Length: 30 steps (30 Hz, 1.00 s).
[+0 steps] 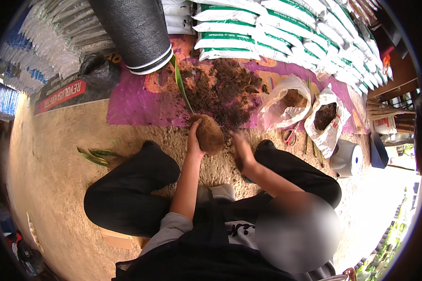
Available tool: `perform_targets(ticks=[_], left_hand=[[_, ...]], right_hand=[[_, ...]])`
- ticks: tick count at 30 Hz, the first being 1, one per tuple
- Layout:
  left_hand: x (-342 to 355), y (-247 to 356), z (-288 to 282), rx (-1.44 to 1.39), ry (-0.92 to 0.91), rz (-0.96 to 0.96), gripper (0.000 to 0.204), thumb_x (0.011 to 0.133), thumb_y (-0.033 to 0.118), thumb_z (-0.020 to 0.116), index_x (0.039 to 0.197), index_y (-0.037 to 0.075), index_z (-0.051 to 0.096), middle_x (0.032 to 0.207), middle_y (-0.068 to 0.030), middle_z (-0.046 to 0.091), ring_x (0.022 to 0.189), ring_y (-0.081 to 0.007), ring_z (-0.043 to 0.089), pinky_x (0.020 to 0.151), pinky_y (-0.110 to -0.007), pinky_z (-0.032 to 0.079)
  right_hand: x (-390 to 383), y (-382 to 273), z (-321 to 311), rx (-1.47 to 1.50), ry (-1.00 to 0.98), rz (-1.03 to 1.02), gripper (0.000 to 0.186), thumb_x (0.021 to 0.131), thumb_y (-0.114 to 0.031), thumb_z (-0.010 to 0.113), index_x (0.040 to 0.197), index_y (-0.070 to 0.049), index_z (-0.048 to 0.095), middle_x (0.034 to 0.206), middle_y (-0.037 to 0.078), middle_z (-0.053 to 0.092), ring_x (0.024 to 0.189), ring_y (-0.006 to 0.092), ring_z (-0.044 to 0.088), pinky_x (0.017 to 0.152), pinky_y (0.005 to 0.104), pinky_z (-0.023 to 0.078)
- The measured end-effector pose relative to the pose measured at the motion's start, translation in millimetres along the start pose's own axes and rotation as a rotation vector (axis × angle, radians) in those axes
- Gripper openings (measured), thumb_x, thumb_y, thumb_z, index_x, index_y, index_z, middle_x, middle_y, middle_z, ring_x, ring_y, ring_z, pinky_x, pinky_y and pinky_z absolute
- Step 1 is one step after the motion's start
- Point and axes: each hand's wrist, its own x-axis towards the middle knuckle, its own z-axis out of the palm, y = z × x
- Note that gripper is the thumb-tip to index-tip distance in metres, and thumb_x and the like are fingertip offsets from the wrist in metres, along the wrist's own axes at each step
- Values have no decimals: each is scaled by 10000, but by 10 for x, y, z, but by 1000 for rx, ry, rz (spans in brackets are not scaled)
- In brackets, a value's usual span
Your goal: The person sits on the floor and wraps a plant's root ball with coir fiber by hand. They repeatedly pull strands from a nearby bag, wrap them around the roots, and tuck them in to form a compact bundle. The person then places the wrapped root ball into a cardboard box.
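I sit on the ground with my knees apart. My left hand point(194, 136) grips the side of a brown, rounded root ball point(211, 136) that rests at the edge of a purple mat point(131, 100). A long green leaf point(179, 80) rises from the ball toward the top of the view. My right hand point(241, 151), smeared with soil and a little blurred, is stretched out flat just right of the ball, fingers pointing at a pile of dark loose soil point(222, 86) on the mat. It holds nothing.
Two open plastic bags of soil point(286, 100) point(327, 119) stand to the right, with red-handled scissors point(290, 136) between them. A white pot point(348, 159) lies further right. Stacked white sacks point(286, 28) and a black mesh roll point(136, 33) are behind. Cut leaves point(96, 155) lie left.
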Motion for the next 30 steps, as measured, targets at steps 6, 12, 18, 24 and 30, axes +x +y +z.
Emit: perform_targets(ticks=[6,12,18,24,30], left_hand=[[91,-28,16,-79,-26,15,350,859,300,509,1090,37,519,969,-101,599,888,-218,614,778,-371,520],[134,43,-55,-157,-50,-53,402,862,332,501,1134,36,510,1033,-109,588,915,-237,608,807,-377,511],[-42,104,105,-3,104,-14,447,861,373,503,1166,46,499,1093,-119,570,992,-259,578,842,-420,494],[-43,110,89,79,127,46,497,852,403,518,1194,44,483,1136,-123,547,1004,-255,571,845,-410,491],[28,125,-123,220,166,184,660,829,506,504,1318,86,360,1282,-119,444,1176,-245,449,924,-461,388]], right_hand=[[133,50,297,434,-297,186,468,908,-389,376,1281,-107,398,1262,82,470,1122,216,480,968,452,348],[358,-23,345,472,-447,285,505,881,-414,457,1263,-85,427,1228,118,498,1087,237,522,926,415,430],[552,23,270,290,-514,213,540,824,-393,595,1231,-65,459,1189,126,520,1056,247,540,903,402,449],[622,43,272,241,-478,230,551,802,-365,637,1201,-24,470,1146,120,549,1002,242,571,867,396,474],[793,162,303,363,-465,198,506,821,-335,613,1184,-8,483,1133,138,555,981,261,585,852,397,489]])
